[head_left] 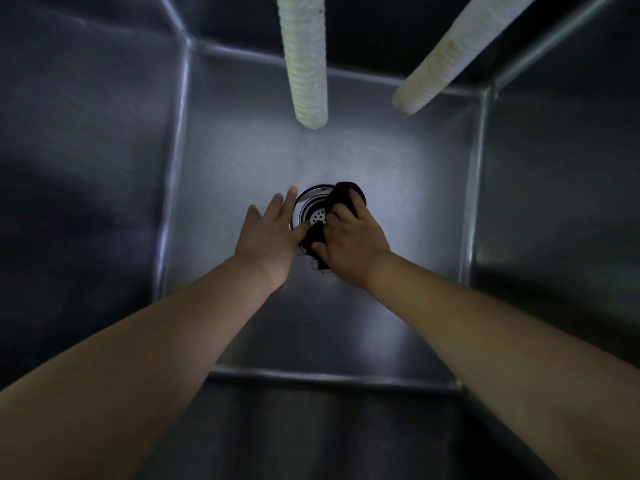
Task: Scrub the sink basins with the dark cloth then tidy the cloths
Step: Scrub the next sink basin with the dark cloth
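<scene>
- Over the drain (313, 211), on the basin (398, 209) floor: cloth (346, 197), dark, bunched, frayed;
- right hand (349, 242) grips it; left hand (273, 233) beside, fingers spread, thumb touching cloth.

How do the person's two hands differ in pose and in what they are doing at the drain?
The left hand lies open with fingers straight, while the right hand has its fingers curled. The left hand holds nothing and rests beside the drain; the right hand grips the dark cloth over the drain's right side. Both reach down to the basin floor.
</scene>
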